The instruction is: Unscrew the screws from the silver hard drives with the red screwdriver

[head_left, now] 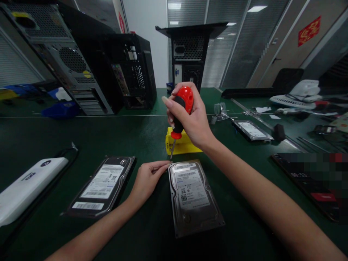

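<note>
My right hand (190,112) grips a red and black screwdriver (178,116), its shaft slanting down to the far left corner of a hard drive (194,195). That drive lies label side up on the green table in front of me. At the same corner, my left hand (148,177) has thumb and forefinger pinched together close to the screwdriver tip. Whatever sits between those fingertips is too small to make out. Just behind the drive stands a yellow plastic holder (185,145), partly hidden by my right hand.
Another hard drive (102,185) lies to the left, beside a white power bank (32,185) with a cable. A third drive (251,129) rests at the right, beyond a phone (304,185). Computer cases (140,69) stand at the back. A blue tray (61,109) sits at the far left.
</note>
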A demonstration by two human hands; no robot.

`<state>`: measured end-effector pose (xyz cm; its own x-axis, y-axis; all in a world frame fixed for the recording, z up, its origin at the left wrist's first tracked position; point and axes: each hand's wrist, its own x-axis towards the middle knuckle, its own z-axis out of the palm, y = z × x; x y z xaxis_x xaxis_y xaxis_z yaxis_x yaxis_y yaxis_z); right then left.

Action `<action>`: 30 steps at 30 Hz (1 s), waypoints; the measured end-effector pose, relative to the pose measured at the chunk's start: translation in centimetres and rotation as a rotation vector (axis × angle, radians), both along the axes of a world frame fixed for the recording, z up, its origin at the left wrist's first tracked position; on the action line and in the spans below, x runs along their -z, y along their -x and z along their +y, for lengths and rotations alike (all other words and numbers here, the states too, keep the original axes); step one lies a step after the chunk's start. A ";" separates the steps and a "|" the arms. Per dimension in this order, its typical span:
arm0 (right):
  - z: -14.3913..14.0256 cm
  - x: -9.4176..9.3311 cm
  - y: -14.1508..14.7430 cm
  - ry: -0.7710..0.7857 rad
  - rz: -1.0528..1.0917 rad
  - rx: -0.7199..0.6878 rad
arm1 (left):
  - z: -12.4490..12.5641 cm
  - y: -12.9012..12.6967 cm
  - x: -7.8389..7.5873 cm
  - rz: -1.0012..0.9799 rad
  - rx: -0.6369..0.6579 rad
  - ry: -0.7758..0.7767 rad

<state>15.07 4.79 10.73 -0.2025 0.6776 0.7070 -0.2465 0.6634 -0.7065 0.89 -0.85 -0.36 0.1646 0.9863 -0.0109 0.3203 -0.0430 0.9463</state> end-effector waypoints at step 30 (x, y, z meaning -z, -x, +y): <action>-0.1 0.8 0.6 0.007 0.006 -0.006 | -0.3 0.2 0.1 0.081 -0.008 -0.057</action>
